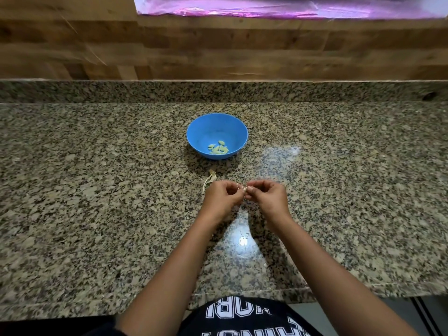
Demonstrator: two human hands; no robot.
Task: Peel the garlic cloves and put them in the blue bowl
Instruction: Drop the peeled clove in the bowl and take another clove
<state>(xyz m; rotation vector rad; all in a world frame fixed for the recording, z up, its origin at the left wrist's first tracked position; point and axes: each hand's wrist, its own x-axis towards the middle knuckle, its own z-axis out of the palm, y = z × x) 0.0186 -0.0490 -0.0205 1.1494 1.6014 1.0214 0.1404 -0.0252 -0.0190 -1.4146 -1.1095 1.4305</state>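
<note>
- The granite counter lies under the work. Peeling low over it, on the near side of the bowl, should keep loose skin from landing among the clean cloves.
- The blue bowl stands just beyond the hands, on the far side, with several peeled cloves in its bottom. The task looks well under way, and a finished clove needs only a short reach forward.
- The left hand has its fingers curled, pinching a small pale piece from the left; its job, I would say, is to hold steady.
- The right hand, likewise curled, pinches the same piece from the right. It would do better to draw the skin off in a strip than to squeeze.
- A strip of dry skin lies on the counter, just far-left of the left hand.
- The garlic clove sits between both sets of fingertips, mostly hidden (whether skin remains on it cannot be told).
</note>
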